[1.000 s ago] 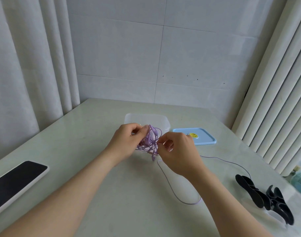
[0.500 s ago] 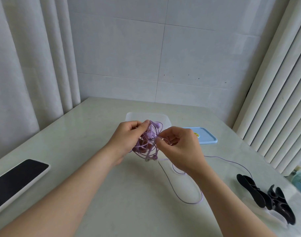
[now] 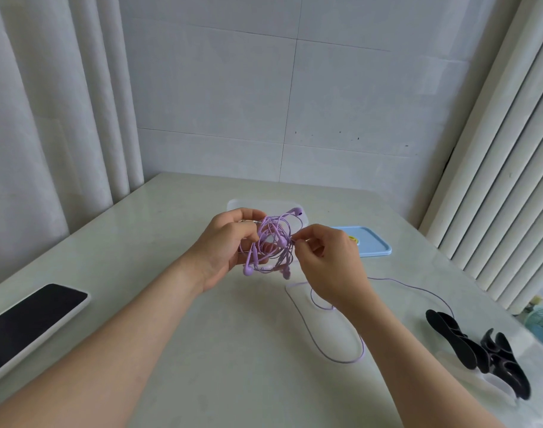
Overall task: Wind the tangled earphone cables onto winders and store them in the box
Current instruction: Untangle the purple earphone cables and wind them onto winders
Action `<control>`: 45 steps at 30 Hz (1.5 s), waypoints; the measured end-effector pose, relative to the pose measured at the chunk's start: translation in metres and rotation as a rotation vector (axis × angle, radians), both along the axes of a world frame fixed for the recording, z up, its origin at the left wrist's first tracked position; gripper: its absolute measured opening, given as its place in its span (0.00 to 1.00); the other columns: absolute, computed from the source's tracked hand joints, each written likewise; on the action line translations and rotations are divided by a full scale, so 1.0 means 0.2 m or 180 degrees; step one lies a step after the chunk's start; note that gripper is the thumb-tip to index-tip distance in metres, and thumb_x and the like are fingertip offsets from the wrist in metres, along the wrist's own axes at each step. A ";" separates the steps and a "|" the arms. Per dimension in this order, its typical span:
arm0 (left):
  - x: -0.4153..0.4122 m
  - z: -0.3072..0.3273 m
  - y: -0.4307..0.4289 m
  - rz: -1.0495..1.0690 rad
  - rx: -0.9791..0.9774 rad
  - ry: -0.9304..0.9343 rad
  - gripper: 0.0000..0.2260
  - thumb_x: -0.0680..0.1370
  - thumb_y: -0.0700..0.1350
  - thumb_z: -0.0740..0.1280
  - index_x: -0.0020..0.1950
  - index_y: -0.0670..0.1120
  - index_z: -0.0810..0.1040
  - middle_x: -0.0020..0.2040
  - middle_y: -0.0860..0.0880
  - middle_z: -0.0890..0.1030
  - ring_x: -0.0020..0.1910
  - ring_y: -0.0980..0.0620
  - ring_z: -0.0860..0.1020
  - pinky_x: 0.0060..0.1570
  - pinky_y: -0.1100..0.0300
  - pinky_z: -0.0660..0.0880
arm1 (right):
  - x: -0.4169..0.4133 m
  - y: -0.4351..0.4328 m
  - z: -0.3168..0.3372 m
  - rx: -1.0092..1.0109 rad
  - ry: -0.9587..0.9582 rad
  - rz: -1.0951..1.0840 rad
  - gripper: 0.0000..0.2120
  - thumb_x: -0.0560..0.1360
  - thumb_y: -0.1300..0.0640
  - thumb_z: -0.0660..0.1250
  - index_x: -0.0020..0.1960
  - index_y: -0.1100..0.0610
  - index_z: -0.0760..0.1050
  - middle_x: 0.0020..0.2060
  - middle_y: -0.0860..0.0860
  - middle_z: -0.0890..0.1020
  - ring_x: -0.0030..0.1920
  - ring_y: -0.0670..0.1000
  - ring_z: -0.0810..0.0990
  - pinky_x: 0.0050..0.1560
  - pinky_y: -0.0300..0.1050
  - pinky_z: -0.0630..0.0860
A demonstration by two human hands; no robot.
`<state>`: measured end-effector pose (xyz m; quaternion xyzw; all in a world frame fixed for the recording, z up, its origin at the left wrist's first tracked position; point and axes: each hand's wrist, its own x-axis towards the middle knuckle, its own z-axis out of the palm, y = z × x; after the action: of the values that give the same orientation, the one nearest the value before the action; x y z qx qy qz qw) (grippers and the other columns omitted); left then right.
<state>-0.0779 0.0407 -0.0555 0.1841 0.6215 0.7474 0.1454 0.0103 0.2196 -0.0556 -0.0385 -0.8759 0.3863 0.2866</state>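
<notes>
A tangle of purple earphone cables point(image 3: 271, 242) is held above the middle of the table. My left hand point(image 3: 225, 247) grips its left side, fingers curled round the bundle. On the right, my right hand point(image 3: 327, 264) pinches a strand between thumb and fingertips. One loose purple strand point(image 3: 335, 353) trails down onto the table and loops off to the right. Black winders point(image 3: 477, 350) lie at the right edge. The clear box point(image 3: 236, 205) sits behind my hands, mostly hidden by them.
A light blue lid point(image 3: 372, 245) lies right of the box. A phone point(image 3: 26, 319) with a dark screen rests near the table's left edge. White curtains hang on both sides and a tiled wall stands behind the table point(image 3: 171, 381).
Both hands have lifted the tangle a little higher and turned it. My right hand has shifted from gripping the bundle to pinching a single strand at its right side.
</notes>
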 end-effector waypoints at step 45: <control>0.05 0.02 0.06 0.0711 0.0281 0.0647 0.06 0.83 0.42 0.69 0.53 0.39 0.78 0.43 0.42 0.87 0.42 0.47 0.86 0.49 0.55 0.82 | -0.01 0.04 0.01 -0.0554 -0.0531 -0.0291 0.14 0.80 0.59 0.61 0.42 0.68 0.78 0.35 0.60 0.84 0.29 0.53 0.84 0.40 0.50 0.81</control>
<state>-0.0674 0.0520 -0.0512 0.1948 0.6163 0.7630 -0.0105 0.0073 0.2274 -0.0541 -0.1351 -0.8572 0.4428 0.2256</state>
